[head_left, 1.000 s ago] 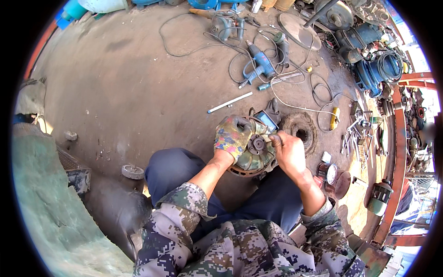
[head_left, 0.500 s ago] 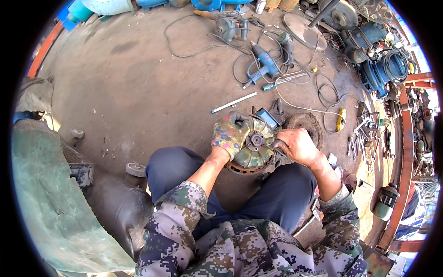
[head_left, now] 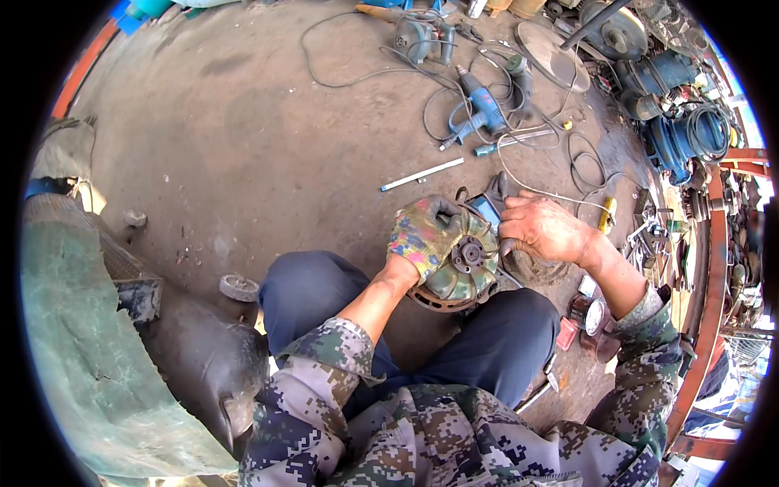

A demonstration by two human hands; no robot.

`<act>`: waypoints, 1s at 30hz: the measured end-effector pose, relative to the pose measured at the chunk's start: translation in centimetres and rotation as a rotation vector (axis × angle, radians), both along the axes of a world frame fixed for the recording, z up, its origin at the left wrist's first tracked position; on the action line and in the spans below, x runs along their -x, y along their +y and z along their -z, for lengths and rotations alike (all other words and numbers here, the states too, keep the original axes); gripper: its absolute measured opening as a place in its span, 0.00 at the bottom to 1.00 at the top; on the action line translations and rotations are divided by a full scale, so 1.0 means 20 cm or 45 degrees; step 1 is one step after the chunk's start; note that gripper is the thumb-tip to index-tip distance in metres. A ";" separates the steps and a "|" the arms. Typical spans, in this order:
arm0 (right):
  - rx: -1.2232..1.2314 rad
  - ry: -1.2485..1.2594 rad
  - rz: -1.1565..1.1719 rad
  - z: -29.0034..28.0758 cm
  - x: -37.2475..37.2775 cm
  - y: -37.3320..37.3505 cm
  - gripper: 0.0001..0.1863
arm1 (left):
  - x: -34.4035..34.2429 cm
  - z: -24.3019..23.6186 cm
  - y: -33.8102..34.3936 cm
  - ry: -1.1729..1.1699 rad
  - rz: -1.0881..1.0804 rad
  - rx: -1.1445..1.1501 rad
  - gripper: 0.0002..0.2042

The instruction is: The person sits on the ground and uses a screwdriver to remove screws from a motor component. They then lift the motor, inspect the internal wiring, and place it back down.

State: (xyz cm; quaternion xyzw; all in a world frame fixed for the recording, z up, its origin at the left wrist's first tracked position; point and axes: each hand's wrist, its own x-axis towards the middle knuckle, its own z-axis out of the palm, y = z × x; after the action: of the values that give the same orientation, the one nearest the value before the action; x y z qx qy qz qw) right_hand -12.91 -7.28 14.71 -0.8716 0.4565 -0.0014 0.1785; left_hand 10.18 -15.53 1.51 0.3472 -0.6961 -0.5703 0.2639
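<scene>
My left hand (head_left: 424, 237), in a colourful patterned glove, grips the upper left side of a round, ribbed green metal housing (head_left: 466, 264). The housing has a dark round hub at its centre and a slotted rim, and it sits between my knees. Just off the housing's upper right side is my bare right hand (head_left: 545, 229), its fingers curled closed; what they hold, if anything, is hidden. A thin grey rod (head_left: 510, 278) shows by the housing's right edge. Beyond my right hand lie a dark glove (head_left: 493, 195) and a phone-like blue-screened device (head_left: 485, 211).
Ahead on the floor lie a blue heat gun (head_left: 485, 109), tangled cables and a pale strip (head_left: 422, 174). Spanners (head_left: 645, 235) are scattered to the right, near a round gauge (head_left: 595, 315). A green sheet (head_left: 97, 341) and a small wheel (head_left: 238, 287) are at left.
My right hand has lifted away from the housing's right side, moving up and right. My left hand keeps its grip. The whole view has shifted slightly.
</scene>
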 end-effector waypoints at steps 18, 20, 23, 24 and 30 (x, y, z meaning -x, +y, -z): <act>-0.182 -0.173 0.017 0.04 -0.03 0.00 0.12 | -0.01 -0.04 -0.01 -0.061 0.005 0.012 0.11; -0.157 -0.105 0.010 0.01 -0.05 -0.02 0.12 | -0.01 -0.05 -0.01 -0.061 -0.001 0.003 0.11; -0.172 0.060 -0.074 -0.04 -0.05 -0.05 0.12 | 0.00 -0.05 0.00 -0.055 -0.015 0.034 0.10; -0.148 0.101 -0.102 -0.04 -0.05 -0.06 0.12 | 0.00 -0.04 0.00 -0.043 -0.017 0.039 0.10; -0.264 0.060 0.058 0.05 -0.01 -0.01 0.13 | 0.00 0.01 0.02 -0.055 -0.117 -0.018 0.11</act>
State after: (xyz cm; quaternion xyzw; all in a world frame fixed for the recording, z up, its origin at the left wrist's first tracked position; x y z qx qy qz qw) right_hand -12.62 -7.42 13.68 -0.8377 0.4780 0.0623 0.2567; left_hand 10.19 -15.22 1.33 0.3929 -0.6808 -0.5549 0.2725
